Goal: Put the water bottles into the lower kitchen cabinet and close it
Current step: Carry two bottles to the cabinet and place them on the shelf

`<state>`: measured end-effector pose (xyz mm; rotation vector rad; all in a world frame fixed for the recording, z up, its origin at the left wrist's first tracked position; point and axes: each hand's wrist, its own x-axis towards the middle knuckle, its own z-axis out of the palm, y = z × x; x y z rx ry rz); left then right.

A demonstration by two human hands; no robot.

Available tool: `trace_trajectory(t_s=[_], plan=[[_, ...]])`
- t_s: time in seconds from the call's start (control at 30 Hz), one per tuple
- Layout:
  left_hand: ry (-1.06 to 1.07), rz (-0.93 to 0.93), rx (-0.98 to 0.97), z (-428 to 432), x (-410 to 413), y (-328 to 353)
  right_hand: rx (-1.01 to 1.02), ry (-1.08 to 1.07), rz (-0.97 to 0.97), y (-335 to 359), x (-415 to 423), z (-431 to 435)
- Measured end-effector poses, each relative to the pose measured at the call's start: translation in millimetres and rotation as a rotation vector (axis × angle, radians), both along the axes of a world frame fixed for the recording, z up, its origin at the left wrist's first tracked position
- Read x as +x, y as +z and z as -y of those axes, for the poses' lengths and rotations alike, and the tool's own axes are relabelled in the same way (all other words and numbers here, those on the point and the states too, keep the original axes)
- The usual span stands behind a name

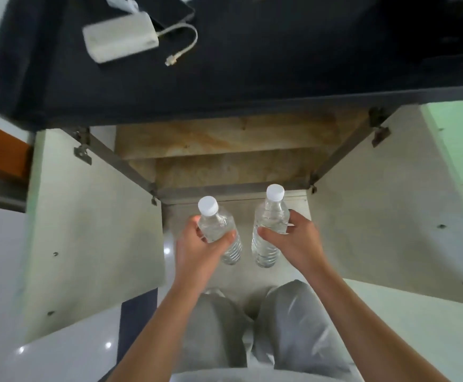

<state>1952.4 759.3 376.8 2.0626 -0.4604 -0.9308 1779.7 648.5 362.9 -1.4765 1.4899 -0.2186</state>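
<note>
Two clear water bottles with white caps stand upright in front of the open lower cabinet (pixel 224 166). My left hand (pixel 200 249) grips the left bottle (pixel 216 224) around its upper body. My right hand (pixel 296 241) grips the right bottle (pixel 270 216) the same way. Both cabinet doors, the left door (pixel 92 216) and the right door (pixel 384 202), are swung wide open. Inside, I see a brownish stone shelf and floor with nothing on them.
A dark countertop (pixel 252 64) overhangs the cabinet and carries a white power bank (pixel 120 37) with a cable. My knees in grey trousers (pixel 252 326) are just below the bottles. Glossy white floor tiles (pixel 59 354) spread to both sides.
</note>
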Motion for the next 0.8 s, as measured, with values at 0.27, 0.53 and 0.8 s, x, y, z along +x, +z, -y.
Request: trace_trajectory(t_s=[0.27, 0.53, 0.8], plan=[[-0.004, -0.013, -0.037, 52.4, 35.3, -189.9, -0.023, 0.014, 0.02, -184.0, 35.5, 60.2], [0.007, 0.043, -0.139, 104.0, 50.1, -318.6, -0.159, 0.089, 0.014, -306.5, 51.9, 116.4], [0.007, 0.009, -0.244, 147.0, 52.8, -341.5, -0.239, 0.133, 0.044, -334.3, 56.1, 148.9]])
